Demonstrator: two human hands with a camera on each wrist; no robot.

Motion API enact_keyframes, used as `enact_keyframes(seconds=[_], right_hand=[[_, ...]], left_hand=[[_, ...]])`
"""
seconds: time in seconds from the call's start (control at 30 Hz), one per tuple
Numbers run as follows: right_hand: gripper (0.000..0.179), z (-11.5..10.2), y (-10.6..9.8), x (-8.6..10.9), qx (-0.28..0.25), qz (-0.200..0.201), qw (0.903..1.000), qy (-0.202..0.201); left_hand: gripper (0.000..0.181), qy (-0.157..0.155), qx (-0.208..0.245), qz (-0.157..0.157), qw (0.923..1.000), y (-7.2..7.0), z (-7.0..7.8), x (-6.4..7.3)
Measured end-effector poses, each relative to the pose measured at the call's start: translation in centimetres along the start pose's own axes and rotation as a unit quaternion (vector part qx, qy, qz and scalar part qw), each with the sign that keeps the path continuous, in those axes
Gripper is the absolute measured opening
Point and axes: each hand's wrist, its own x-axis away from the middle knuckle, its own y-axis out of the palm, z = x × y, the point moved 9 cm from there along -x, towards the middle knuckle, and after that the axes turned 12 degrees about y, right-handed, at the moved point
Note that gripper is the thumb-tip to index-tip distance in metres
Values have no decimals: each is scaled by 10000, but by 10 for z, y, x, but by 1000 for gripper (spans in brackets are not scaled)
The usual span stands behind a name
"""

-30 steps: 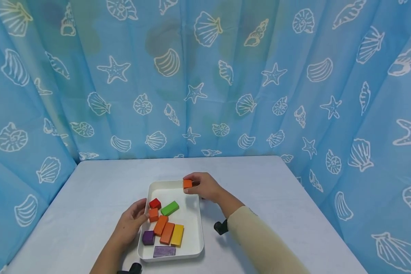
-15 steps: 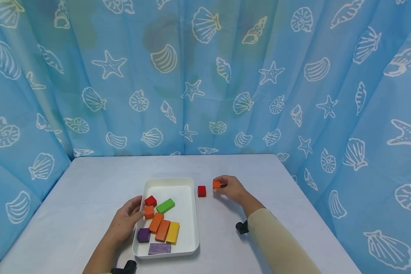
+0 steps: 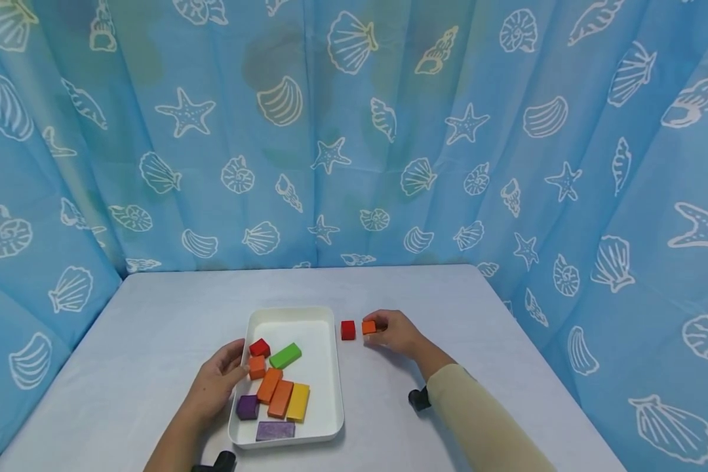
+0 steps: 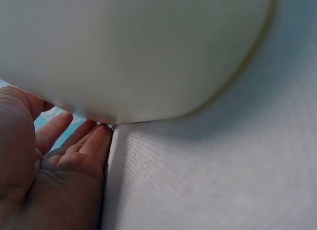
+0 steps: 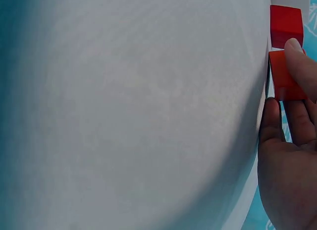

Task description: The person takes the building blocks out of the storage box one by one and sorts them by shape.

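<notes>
My right hand [image 3: 394, 333] pinches an orange cube block [image 3: 368, 327] between thumb and fingers, low over the table. Just left of it a red cube block [image 3: 347, 330] sits on the table; the right wrist view shows the red block [image 5: 286, 26] close beyond the held orange block [image 5: 284, 74]. My left hand [image 3: 215, 380] grips the left side of a white tray [image 3: 338, 393], its thumb over the rim and its fingers along the outer wall. In the left wrist view the fingers [image 4: 94, 143] touch the tray's outside.
Inside the tray lie a red block [image 3: 259, 347], a green block [image 3: 286, 355], several orange blocks [image 3: 280, 399], a yellow block [image 3: 297, 402], a dark purple cube [image 3: 248, 407] and a light purple block [image 3: 275, 431]. A blue shell-patterned curtain [image 3: 342, 196] surrounds the white table [image 3: 448, 301].
My right hand has carried the orange block from above the tray to the right, then lowered it beside the red block, which has come into view. The left hand stays on the tray.
</notes>
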Motion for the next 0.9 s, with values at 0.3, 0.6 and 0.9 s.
enact_keyframes(seconds=[0.3, 0.6, 0.9], right_hand=[[38, 4, 1, -6, 312, 87, 9995, 69], [38, 3, 2, -3, 264, 85, 9996, -57], [39, 1, 0, -2, 373, 68, 9991, -210]], left_hand=[[67, -105, -21, 3, 9999, 1, -2, -1], [68, -129, -107, 6, 9999, 0, -5, -1], [67, -55, -7, 9, 10000, 1, -2, -3]])
